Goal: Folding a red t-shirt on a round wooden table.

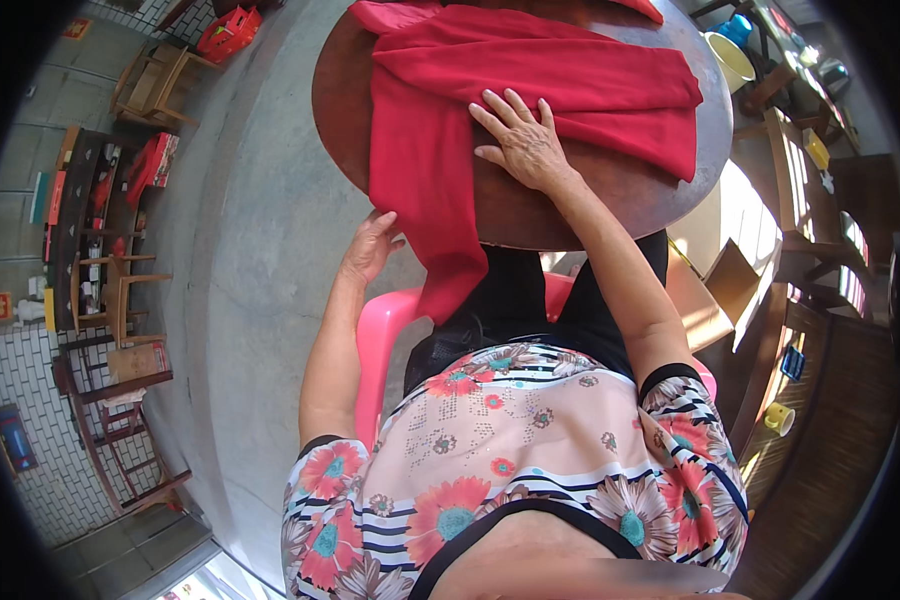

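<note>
A red cloth garment point(532, 67) lies folded across a round wooden table point(525, 214), with one long part reaching out to the right. Another long strip of it hangs over the near edge at the left, down to my lap. My right hand point(525, 142) rests flat with spread fingers on the lower edge of the cloth, partly on the bare wood. Beside the hanging strip, just off the table's edge, is my left hand point(371, 244), its fingertips at the cloth's left border; whether they pinch it cannot be told. More red cloth point(641, 7) shows at the table's far edge.
I sit on a pink plastic chair point(379, 330). Open cardboard boxes point(720, 285) stand on the floor right of the table, near wooden furniture and a yellow mug point(779, 418). Wooden chairs point(120, 300), shelves and a red basket point(229, 34) stand far left.
</note>
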A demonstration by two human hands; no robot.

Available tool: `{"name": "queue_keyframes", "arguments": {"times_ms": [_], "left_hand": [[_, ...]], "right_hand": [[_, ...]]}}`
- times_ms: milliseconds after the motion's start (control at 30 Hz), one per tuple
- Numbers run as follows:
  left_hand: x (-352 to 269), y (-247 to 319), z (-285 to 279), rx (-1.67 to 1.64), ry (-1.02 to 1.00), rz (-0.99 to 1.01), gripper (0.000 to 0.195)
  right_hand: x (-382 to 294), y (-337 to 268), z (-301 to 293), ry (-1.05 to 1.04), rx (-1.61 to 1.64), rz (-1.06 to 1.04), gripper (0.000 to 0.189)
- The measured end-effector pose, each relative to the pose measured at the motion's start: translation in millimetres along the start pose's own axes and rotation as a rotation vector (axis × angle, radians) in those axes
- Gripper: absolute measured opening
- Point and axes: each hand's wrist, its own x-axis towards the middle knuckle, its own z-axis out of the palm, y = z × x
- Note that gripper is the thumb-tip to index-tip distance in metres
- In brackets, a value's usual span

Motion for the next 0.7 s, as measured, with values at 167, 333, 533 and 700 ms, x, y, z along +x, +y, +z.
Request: {"name": "queue_keyframes", "arguments": {"times_ms": [167,333,533,700], "left_hand": [[-7,-7,6,0.301,-0.25,-0.157,0.061],[-33,28,20,0.505,-0.288,-0.126,0.06],[-45,37,2,0.261,-0.307,0.08,0.061],[-49,53,0,-0.329,-0.404,0.372,0.065]], "right_hand": [[-4,-6,12,-0.013,0.035,0.027,0.065],[-3,-8,11,-0.01,0.033,0.013,0.061],[-3,-4,9,-0.004,0.047,0.032,0.065],[-5,3,10,-0.002,0.092,0.06,0.069]]}}
